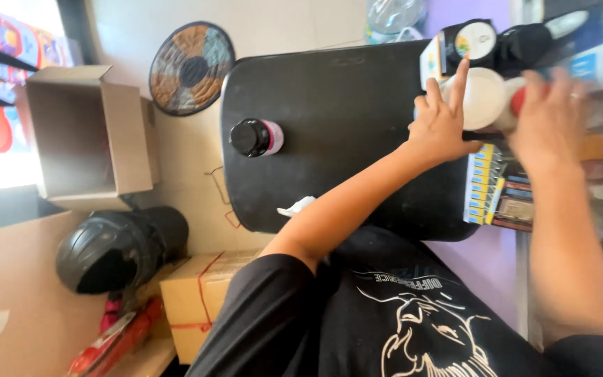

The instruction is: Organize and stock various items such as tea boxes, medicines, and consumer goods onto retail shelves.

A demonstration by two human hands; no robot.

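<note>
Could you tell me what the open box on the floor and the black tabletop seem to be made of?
The open box looks like plain brown cardboard: matte, with folded flaps. The black tabletop looks like smooth plastic or laminate, going by its soft sheen and rounded corners; which one is unclear.

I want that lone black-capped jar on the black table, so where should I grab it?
Take the jar around its black cap, from above. It stands alone on the table, with open space on every side, so the grip meets nothing else.
</note>
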